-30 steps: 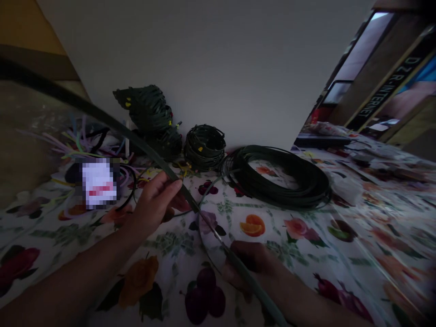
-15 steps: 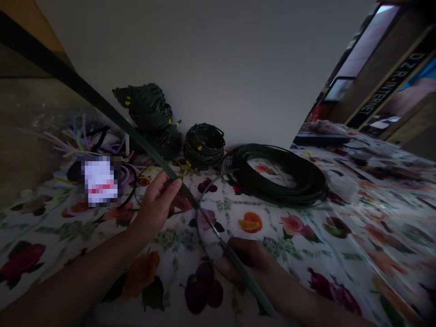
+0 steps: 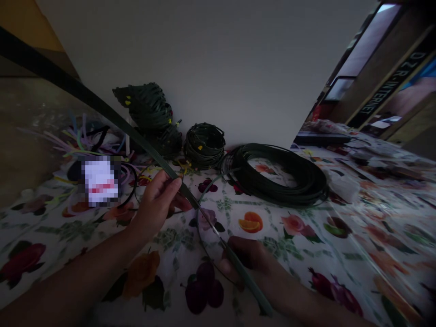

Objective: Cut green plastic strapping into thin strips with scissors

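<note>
A long, flat, dark green plastic strip (image 3: 112,116) slants from the upper left down through both hands. My left hand (image 3: 158,200) is closed, pinching the strip between thumb and fingers near the middle of the view. Lower right, my right hand (image 3: 254,263) is closed round the strip's lower part, whose end sticks out below the wrist. Between the hands runs a narrow shiny length; whether it is a blade or the strip's edge I cannot tell. A thin dark strand (image 3: 204,247) curves beneath it down to my right fingers.
Behind the hands lies a big coil of dark green strip (image 3: 286,195). Beside it stand a small round woven basket (image 3: 204,147) and a larger dark woven piece (image 3: 146,109), against a pale upright panel (image 3: 211,68). Coloured strips (image 3: 81,136) and a blurred-out white item (image 3: 100,181) lie left on the fruit-patterned tablecloth (image 3: 146,313).
The upper-left stretch of the strip has sagged lower and bends more. Both hands stay nearly where they were, still holding it.
</note>
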Demonstrator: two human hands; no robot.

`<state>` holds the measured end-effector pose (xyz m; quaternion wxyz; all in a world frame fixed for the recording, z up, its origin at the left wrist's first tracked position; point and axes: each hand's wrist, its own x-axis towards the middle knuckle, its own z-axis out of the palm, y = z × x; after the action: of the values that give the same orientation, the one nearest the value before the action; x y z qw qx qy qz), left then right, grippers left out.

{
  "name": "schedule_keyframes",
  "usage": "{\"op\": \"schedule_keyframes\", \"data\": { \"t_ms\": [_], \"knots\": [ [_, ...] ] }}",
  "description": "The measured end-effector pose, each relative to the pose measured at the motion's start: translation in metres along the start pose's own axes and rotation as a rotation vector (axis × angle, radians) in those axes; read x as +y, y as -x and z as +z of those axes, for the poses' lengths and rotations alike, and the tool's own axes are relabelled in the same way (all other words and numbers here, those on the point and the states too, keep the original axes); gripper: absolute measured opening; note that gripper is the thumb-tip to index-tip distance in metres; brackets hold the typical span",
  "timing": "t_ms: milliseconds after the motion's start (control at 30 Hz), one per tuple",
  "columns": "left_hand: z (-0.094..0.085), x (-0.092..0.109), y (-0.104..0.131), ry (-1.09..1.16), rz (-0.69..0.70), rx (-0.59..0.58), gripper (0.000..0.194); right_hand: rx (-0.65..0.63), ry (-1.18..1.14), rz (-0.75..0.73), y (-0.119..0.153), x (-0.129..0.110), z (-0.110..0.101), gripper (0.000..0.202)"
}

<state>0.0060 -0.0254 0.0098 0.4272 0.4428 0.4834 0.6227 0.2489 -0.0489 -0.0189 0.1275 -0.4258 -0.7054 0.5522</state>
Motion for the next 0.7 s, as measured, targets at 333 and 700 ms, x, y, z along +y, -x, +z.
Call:
{"op": "schedule_keyframes", "data": {
  "t_ms": [333,700],
  "knots": [
    [-0.0005,0.0002,0.0002,-0.015,0.007,0.007,0.022,-0.011,-0.016,0.01,0.0019,0.0019,0.0008,0.041],
    [0.0045,0.0033,0.0021,0.04,-0.035,0.022,0.023,0.012,0.04,-0.003,0.0008,-0.0012,-0.0015,0.042]
  ]
}}
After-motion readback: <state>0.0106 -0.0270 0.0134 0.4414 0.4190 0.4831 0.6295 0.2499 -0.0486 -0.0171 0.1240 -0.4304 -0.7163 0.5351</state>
